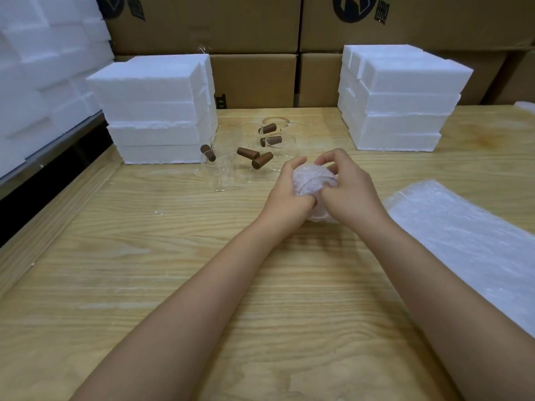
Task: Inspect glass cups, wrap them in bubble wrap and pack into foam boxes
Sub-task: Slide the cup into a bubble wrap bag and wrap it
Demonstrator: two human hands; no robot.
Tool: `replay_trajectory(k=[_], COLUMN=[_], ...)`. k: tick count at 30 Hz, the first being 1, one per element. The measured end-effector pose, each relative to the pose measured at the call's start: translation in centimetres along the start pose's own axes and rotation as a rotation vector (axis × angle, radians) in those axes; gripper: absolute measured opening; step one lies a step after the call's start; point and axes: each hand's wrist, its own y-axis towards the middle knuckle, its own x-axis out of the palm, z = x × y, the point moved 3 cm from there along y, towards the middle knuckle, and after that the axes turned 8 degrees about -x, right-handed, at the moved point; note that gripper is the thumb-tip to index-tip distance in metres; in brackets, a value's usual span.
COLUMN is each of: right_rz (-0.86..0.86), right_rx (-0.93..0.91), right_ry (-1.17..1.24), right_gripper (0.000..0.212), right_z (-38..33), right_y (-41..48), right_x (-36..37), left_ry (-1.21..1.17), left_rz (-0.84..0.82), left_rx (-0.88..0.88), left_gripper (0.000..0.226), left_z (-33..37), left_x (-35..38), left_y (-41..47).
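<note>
Bubble-wrap bundle (313, 180) sits at mid-scene over the wooden surface (173, 256), gripped by the left hand (289, 195) and right hand (350, 192) with fingers (328, 158) of both curled around it, bare glass cups (220, 175) just beyond to the left, foam boxes (156, 111) stacked farther back.

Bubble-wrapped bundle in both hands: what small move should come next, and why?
Probably tuck the loose wrap at the top into the wrapped bundle. The left hand grips its side and the fingers of the right hand pinch the wrap at its upper end, so wrapping looks unfinished. The foam boxes stand stacked beyond, so packing seems a step away.
</note>
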Motion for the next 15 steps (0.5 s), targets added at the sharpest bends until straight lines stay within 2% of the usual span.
replay_trajectory(k=[3, 5, 6, 10, 15], right_rz=[-0.196, -0.354, -0.393, -0.268, -0.081], right_rx=[-0.029, 0.022, 0.041, 0.096, 0.087], right_ry=[0.045, 0.054, 0.04, 0.115, -0.033], right_gripper=[0.057, 0.076, 0.078, 0.054, 0.039], right_z=[-0.3, -0.2, -0.1, 0.3, 0.6], right_y=[0.3, 0.1, 0.0, -0.1, 0.0], right_x=[-0.2, -0.3, -0.3, 0.5, 0.6], left_ry=[-0.015, -0.055, -0.07, -0.057, -0.225], left_rz=[0.145, 0.237, 0.266, 0.279, 0.029], left_rx=[0.02, 0.006, 0.0, -0.018, 0.048], left_gripper=[0.061, 0.054, 0.049, 0.035, 0.043], left_z=[-0.2, -0.2, -0.2, 0.1, 0.5], left_x=[-0.9, -1.6, -1.8, -1.8, -1.1], left_y=[0.3, 0.4, 0.5, 0.4, -0.5])
